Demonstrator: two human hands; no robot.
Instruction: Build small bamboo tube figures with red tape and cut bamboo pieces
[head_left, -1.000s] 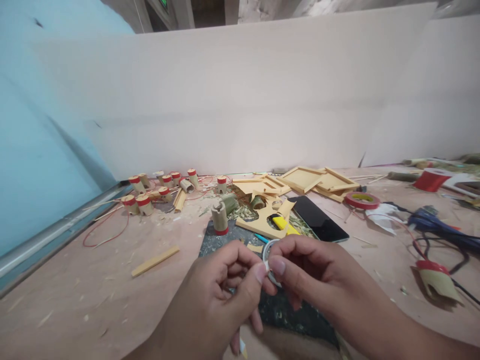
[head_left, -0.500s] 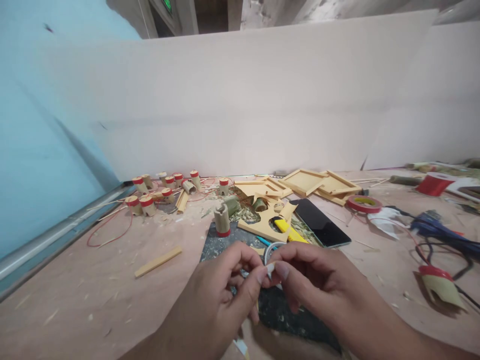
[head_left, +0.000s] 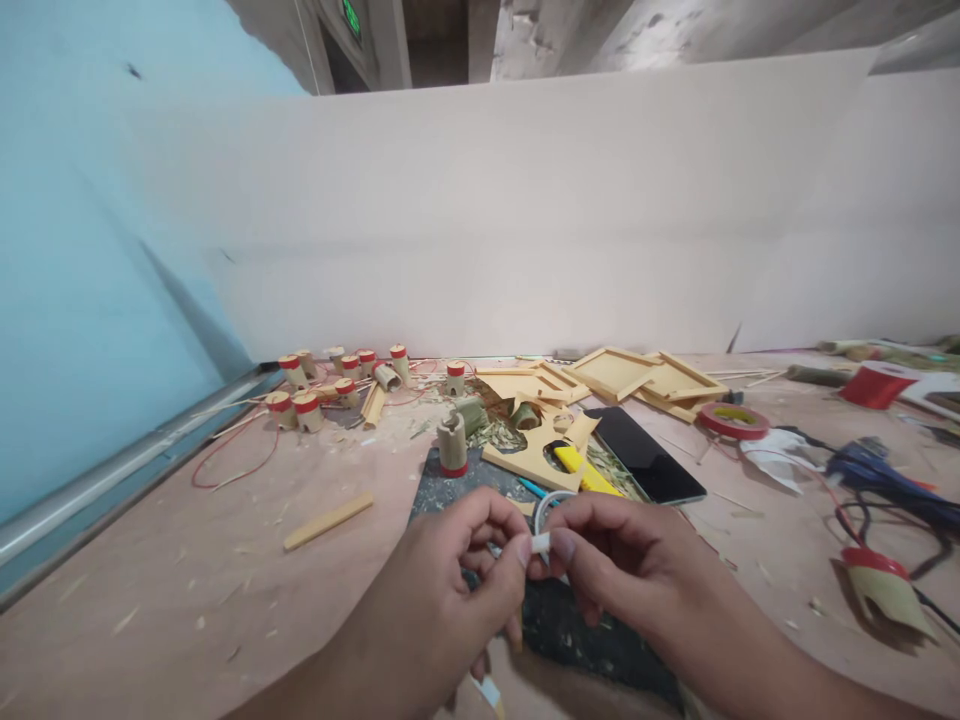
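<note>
Shavings (head_left: 505,436) litter the counter (head_left: 187,580); I have the left hand (head_left: 457,590) and right hand (head_left: 637,565) pinching a white strip (head_left: 540,543).

A hand could pass left of the left grip (head_left: 461,590), low over the counter (head_left: 187,600), but one flat stick (head_left: 328,522) lay there. Just beyond the right grip (head_left: 641,565), a cut board (head_left: 529,462) and black phone (head_left: 649,455) blocked the way. Farther right, a red-topped cup (head_left: 885,597) did too.
</note>
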